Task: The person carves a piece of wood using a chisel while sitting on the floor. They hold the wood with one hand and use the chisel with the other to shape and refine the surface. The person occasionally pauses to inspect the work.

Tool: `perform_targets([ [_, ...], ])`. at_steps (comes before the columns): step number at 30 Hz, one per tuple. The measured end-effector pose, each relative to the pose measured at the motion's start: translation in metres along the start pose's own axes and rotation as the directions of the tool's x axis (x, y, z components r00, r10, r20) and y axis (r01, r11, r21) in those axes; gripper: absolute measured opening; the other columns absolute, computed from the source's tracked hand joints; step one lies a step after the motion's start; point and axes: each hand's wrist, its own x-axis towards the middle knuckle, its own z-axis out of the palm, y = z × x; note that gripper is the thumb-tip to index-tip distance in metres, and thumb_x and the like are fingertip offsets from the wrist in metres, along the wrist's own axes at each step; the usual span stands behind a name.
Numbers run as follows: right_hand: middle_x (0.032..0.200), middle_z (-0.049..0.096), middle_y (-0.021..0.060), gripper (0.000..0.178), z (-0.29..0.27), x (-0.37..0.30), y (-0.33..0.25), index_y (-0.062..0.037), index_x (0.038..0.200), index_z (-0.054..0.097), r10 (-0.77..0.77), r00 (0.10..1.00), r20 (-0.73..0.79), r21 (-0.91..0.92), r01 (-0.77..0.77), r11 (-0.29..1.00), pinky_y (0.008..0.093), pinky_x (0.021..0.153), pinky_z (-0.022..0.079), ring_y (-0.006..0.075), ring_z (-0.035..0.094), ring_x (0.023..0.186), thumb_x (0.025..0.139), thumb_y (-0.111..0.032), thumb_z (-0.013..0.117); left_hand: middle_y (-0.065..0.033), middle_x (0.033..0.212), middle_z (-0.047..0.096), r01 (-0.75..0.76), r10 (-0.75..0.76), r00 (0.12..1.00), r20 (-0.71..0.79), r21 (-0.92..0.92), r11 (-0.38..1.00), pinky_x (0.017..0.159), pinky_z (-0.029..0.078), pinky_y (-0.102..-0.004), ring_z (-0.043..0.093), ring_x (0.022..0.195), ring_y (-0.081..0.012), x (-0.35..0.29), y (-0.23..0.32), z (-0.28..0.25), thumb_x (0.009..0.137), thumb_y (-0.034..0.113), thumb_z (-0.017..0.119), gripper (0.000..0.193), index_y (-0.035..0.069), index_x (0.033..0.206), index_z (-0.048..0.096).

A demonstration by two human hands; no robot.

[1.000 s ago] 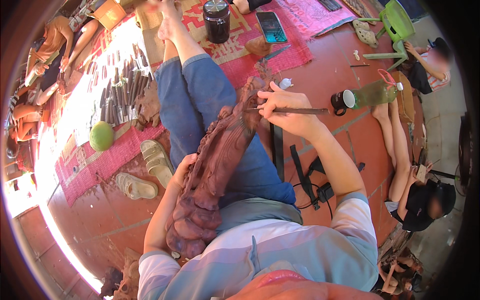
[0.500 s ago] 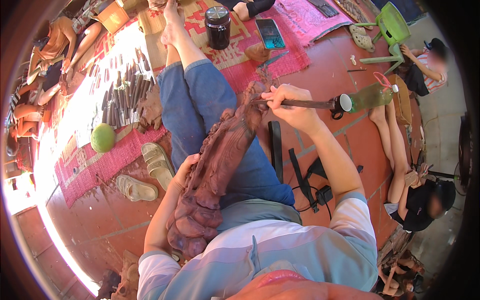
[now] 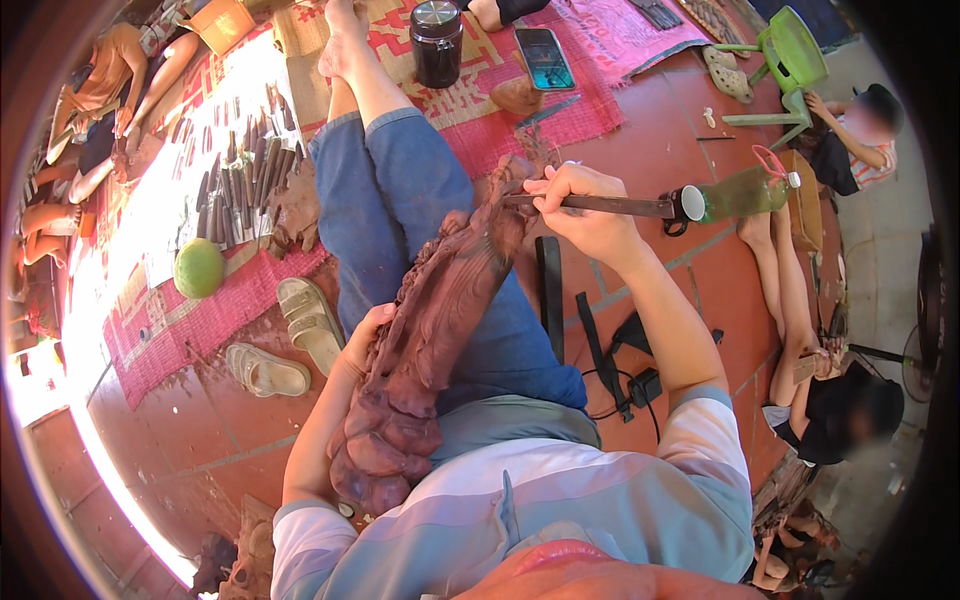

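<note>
From close above the hands, a head-worn fisheye looks down across the surrounding floor.

Left hand: curled inward; most fingers hidden from me;
Left forearm: reaching forward, close to the person's side;
Right hand: farther forward than the left; fingers bent in a closed grip;
Right forearm: slanting forward and inward; elbow out;
Legs: stretched ahead, close together
</note>
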Motion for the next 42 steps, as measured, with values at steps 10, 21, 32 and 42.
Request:
perform_targets([
  [10, 0.075, 0.065, 0.0058, 0.015, -0.004, -0.004, -0.013, -0.0052, 0.077, 0.058, -0.042, 0.999, 0.028, -0.079, 0.044, 0.996, 0.0412, 0.097, 0.046, 0.0259, 0.068, 0.097, 0.075, 0.003, 0.070, -0.0239, 0.116, 0.061, 0.081, -0.068, 0.981, 0.184, -0.063, 0.995, 0.093, 0.049, -0.0439, 0.062, 0.102, -0.0329, 0.009, -0.001, -0.015, 0.087, 0.032, 0.055, 0.050, -0.004, 0.122, 0.054],
  [21, 0.080, 0.067, 0.0056, 0.008, -0.005, 0.012, -0.031, -0.0033, 0.080, 0.059, 0.284, 0.937, 0.204, -0.123, -0.263, 0.957, 0.0345, 0.082, 0.051, 0.0246, 0.067, 0.101, 0.079, -0.002, 0.067, -0.0233, 0.118, 0.060, 0.022, -0.022, 0.993, 0.113, 0.007, 1.000, 0.095, 0.048, -0.0436, 0.061, 0.104, -0.0325, 0.008, -0.001, -0.016, 0.087, 0.033, 0.055, 0.051, -0.004, 0.123, 0.053],
  [32, 0.076, 0.050, 0.0009, 0.014, -0.010, 0.019, -0.019, -0.0021, 0.074, 0.049, 0.363, 0.925, 0.107, 0.134, -0.375, 0.917, 0.0285, 0.080, 0.052, 0.0184, 0.066, 0.096, 0.079, 0.008, 0.057, -0.0223, 0.112, 0.063, 0.075, -0.082, 0.980, 0.181, 0.048, 0.996, 0.091, 0.051, -0.0431, 0.063, 0.099, -0.0316, 0.004, 0.005, 0.001, 0.086, 0.035, 0.057, 0.051, -0.004, 0.120, 0.055],
  [42, 0.079, 0.056, 0.0005, 0.013, -0.005, 0.009, -0.037, -0.0042, 0.080, 0.052, 0.346, 0.929, 0.129, -0.129, -0.330, 0.935, 0.0302, 0.086, 0.048, 0.0120, 0.060, 0.087, 0.081, -0.002, 0.064, -0.0232, 0.116, 0.061, 0.069, -0.073, 0.996, 0.052, 0.072, 0.995, 0.094, 0.049, -0.0436, 0.062, 0.102, -0.0328, -0.009, 0.006, 0.016, 0.086, 0.036, 0.057, 0.056, -0.004, 0.125, 0.052],
])
